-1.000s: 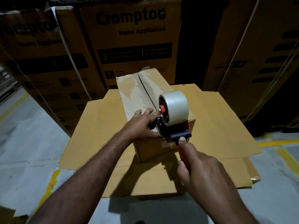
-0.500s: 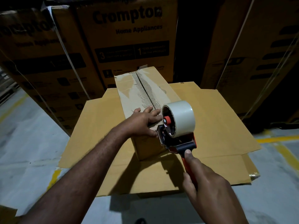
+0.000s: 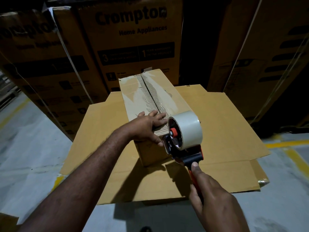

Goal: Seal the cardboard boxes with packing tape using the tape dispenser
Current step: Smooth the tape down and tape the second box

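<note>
A long, narrow cardboard box (image 3: 150, 91) lies lengthwise away from me, its top seam torn and partly covered with old clear tape. My left hand (image 3: 148, 126) presses flat on the near end of the box top, fingers spread. My right hand (image 3: 212, 203) grips the red handle of the tape dispenser (image 3: 182, 139). The dispenser carries a roll of clear tape (image 3: 189, 129) and sits at the box's near right corner, over the front face.
The box rests on flattened cardboard sheets (image 3: 225, 131) spread on a grey floor with yellow lines (image 3: 284, 144). Tall printed cartons (image 3: 133, 39) stand close behind and on both sides.
The dispenser has moved toward me and down, from the top of the box's near end to its near right corner. My left hand has opened out flat on the box top.
</note>
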